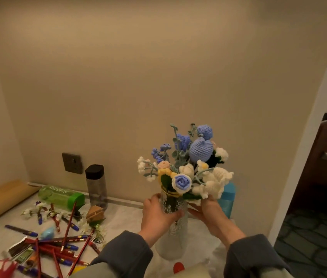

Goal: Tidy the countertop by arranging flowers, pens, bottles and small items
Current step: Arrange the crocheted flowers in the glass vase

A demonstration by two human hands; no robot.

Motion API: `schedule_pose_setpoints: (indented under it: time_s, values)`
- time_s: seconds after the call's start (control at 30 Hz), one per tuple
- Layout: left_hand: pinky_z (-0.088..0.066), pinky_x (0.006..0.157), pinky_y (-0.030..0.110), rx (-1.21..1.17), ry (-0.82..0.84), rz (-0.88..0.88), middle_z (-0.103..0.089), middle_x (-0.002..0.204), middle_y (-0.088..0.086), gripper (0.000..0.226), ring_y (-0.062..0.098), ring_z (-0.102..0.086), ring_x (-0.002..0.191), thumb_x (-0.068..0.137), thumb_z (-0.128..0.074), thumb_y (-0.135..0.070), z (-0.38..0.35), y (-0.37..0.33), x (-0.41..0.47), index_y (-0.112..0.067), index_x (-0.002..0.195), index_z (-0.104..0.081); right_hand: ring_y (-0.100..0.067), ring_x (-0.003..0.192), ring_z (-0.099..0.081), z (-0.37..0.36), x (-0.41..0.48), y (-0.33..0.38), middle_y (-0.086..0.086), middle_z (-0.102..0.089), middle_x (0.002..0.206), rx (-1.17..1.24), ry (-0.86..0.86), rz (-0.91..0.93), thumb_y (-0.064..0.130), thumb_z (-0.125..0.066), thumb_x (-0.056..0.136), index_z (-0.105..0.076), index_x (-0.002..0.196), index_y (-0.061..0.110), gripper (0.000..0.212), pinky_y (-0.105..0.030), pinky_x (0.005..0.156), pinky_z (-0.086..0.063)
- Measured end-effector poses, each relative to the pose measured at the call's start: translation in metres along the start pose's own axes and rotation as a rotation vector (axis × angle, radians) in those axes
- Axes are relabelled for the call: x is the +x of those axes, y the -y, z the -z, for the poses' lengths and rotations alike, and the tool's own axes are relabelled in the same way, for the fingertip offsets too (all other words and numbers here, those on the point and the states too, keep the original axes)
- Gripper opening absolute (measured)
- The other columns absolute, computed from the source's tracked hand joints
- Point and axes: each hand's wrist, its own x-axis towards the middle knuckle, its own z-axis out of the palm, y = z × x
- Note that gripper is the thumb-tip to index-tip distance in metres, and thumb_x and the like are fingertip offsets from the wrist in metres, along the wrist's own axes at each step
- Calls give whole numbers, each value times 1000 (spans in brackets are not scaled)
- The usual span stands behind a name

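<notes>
A crocheted bouquet (186, 167) of blue, white and yellow blooms stands in a clear textured vase (173, 227) on the bench (122, 219). Left grip (156, 214) clasps the vase; right grip (210, 213) cups the bouquet's lower blooms.

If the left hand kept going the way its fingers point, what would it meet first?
The left hand already wraps the glass vase, fingers pointing right. Past the vase it would probably meet the right hand, though depth is unclear.
</notes>
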Motion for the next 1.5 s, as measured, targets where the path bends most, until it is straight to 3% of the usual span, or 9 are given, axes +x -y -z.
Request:
schedule_pose_setpoints:
  time_s: [0.2,0.37,0.5,0.7,0.8,1.0,1.2,1.33,1.5]
  values:
    - [-48,96,37,50,19,27,-33,119,-6,111,20,-48,120,41,-74,-78,-11,-9,10,-23,128,-32,-25,102,-65,11,8,1,-6,-68,108,45,-50,19,21,-50,100,-61,112,26,17,-45,87,-56]
    - [-51,92,39,47,37,35,-47,128,-3,112,19,-51,116,41,-74,-77,-14,-5,15,-22,129,-33,-34,83,-61,35,15,3,-10,-65,84,-366,-470,534,-1,-67,83,-63,83,13,15,-35,66,-44]
    - [-53,90,43,77,20,-56,-55,125,-2,105,19,-56,112,45,-74,-73,-17,-12,20,-21,131,-41,-37,107,-52,53,33,5,-16,-59,114,-827,-608,438,20,-77,75,-64,111,9,39,-42,85,-42]
    - [-53,90,45,97,49,-72,-56,125,-1,110,20,-57,113,42,-72,-77,-22,-19,25,-20,131,-43,-32,140,-32,67,53,0,-12,-39,149,-932,-444,316,41,-72,80,-46,141,23,69,-40,111,-32]
    - [-52,93,45,67,84,-63,-53,129,-1,115,20,-55,117,40,-74,-77,-22,-18,29,-20,133,-39,-30,143,-24,71,59,-6,-14,-35,152,-893,-422,289,32,-70,85,-45,142,19,63,-34,112,-24]
    - [-43,99,32,-92,344,-30,-36,131,-7,122,14,-43,120,58,-90,-42,-28,-6,38,-24,142,-4,-30,116,-52,70,48,-7,-15,-54,128,-726,-405,366,17,-72,85,-54,131,9,50,-34,99,-43]
    - [-46,88,29,-122,307,-132,-46,112,-19,104,10,-51,108,41,-90,-50,-42,-5,39,-36,121,-25,-19,117,-48,80,17,-6,-9,-49,131,-610,-524,424,17,-73,85,-49,136,18,57,-24,93,-38]
    - [-48,81,28,-121,314,-200,-48,103,-25,98,8,-54,101,38,-87,-54,-69,-20,30,-38,116,-30,-20,117,-53,96,-7,7,-3,-53,127,-566,-601,423,23,-70,85,-47,135,24,54,-43,96,-49]
    - [-50,85,34,-155,327,-233,-53,110,-12,97,13,-56,102,38,-86,-58,-102,-40,25,-35,116,-32,-14,122,-48,120,-41,16,7,-45,132,-535,-757,380,19,-72,84,-36,143,27,70,-27,90,-40]
